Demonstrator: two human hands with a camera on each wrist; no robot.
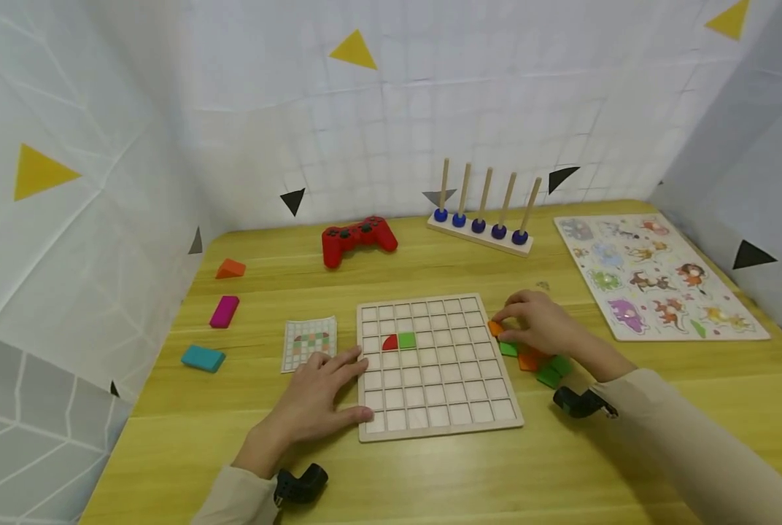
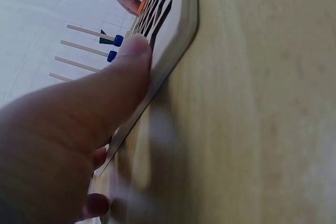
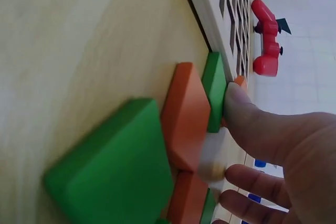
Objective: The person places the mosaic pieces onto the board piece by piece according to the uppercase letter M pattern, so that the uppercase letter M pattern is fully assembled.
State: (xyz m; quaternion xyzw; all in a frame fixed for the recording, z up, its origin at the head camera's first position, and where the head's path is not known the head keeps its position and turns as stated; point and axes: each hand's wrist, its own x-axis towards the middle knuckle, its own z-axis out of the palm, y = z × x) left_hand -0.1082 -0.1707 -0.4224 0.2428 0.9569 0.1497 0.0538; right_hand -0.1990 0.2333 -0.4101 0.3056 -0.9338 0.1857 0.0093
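A wooden grid board lies in the middle of the table, with a red quarter-round tile and a green square tile in neighbouring cells. My left hand rests at the board's left edge, fingers spread, the thumb on its near-left corner. At the board's right edge my right hand pinches an orange tile between thumb and fingers. Under and beside that hand lie loose green tiles and orange tiles; the hand hides part of them.
A pattern card lies left of the board, partly behind my left hand. Farther left are a teal block, a magenta block and an orange wedge. Behind stand a red game controller and a peg rack; an animal puzzle lies right.
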